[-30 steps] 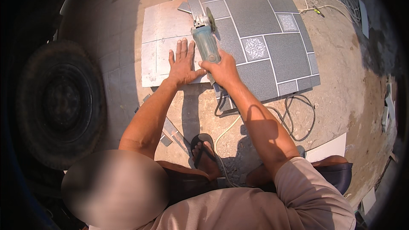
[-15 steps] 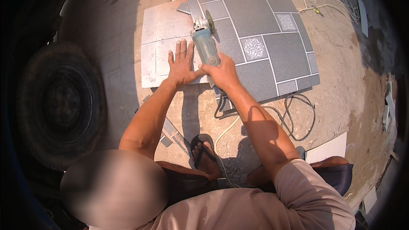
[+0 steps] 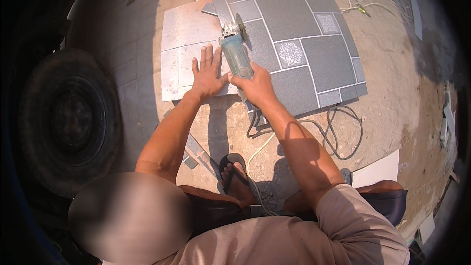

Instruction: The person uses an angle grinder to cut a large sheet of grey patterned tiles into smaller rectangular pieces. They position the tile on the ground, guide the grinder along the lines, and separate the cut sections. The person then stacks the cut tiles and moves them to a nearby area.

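Observation:
My right hand is wrapped round the rear body of a teal angle grinder, which points away from me. Its metal head and thin upright disc are over the left part of a grey patterned tile. My left hand lies flat with fingers spread on a pale, dusty slab that shows left of the grey tile. It holds nothing, and its thumb reaches close to the right hand. Whether the disc touches the tile I cannot tell.
A black power cord loops on the floor at the right. Pale cables lie beyond the tile. A large wheel stands at the left. Tile strips lie near my sandalled foot, and a white board lies at the right.
The grinder's head and disc have come very slightly toward me along the tile. Both hands keep their places and their hold.

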`<state>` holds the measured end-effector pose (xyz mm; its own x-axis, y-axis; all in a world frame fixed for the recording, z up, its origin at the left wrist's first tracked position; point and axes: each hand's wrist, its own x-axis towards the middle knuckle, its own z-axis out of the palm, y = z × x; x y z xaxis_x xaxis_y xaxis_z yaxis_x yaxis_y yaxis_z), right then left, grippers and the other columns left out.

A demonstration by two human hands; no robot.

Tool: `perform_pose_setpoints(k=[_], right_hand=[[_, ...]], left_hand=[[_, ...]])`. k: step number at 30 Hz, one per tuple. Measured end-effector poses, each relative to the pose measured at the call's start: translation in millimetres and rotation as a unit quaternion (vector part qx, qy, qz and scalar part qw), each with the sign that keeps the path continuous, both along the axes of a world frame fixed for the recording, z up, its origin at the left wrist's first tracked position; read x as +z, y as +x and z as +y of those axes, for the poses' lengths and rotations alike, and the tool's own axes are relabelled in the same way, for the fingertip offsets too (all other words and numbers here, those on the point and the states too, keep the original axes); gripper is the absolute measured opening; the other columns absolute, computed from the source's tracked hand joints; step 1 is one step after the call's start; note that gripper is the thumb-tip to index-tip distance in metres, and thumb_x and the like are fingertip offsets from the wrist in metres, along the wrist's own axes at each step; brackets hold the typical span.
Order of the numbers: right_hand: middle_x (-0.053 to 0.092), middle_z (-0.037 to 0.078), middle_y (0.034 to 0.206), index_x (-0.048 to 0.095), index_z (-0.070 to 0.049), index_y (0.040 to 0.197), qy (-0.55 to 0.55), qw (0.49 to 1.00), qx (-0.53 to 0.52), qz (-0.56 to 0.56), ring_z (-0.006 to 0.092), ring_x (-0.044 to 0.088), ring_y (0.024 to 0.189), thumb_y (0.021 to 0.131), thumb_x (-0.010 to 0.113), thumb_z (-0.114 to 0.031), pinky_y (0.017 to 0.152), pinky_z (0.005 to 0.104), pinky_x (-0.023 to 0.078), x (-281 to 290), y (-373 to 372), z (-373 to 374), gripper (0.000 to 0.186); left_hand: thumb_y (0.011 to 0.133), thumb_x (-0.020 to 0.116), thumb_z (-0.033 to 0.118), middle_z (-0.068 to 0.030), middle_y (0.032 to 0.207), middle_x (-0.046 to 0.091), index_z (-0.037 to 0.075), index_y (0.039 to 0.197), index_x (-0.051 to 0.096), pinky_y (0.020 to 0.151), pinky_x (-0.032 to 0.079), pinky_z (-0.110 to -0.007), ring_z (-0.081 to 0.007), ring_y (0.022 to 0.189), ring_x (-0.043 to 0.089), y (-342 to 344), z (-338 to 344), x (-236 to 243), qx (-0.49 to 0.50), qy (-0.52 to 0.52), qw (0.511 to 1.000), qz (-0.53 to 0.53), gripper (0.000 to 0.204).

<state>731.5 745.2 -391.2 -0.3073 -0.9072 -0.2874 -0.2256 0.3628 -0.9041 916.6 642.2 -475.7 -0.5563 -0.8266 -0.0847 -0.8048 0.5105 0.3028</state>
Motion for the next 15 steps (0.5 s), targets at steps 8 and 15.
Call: perform_pose_setpoints(k=[8,15], right_hand=[[0.077,0.022,0.091,0.073,0.01,0.113,0.009,1.0,0.01,0.016,0.0278,0.076,0.079,0.078,0.088,-0.03,0.074,0.0398,0.058,5,-1,2,0.055],[0.076,0.028,0.1,0.071,0.011,0.118,0.011,1.0,0.012,0.009,0.0373,0.076,0.093,0.076,0.086,-0.032,0.085,0.0448,0.058,5,0,14,0.062]], left_hand=[[0.109,0.054,0.039,-0.0176,0.178,0.024,0.021,0.17,0.038,0.13,0.003,-0.064,-0.0376,0.165,0.017,5,-5,-7,0.024,0.002,0.992,0.122,0.065],[0.1,0.074,0.015,-0.0138,0.119,0.076,0.006,0.119,0.083,0.082,0.057,-0.036,-0.0274,0.1,0.073,-5,-49,23,0.127,0.038,0.946,0.297,0.022]])
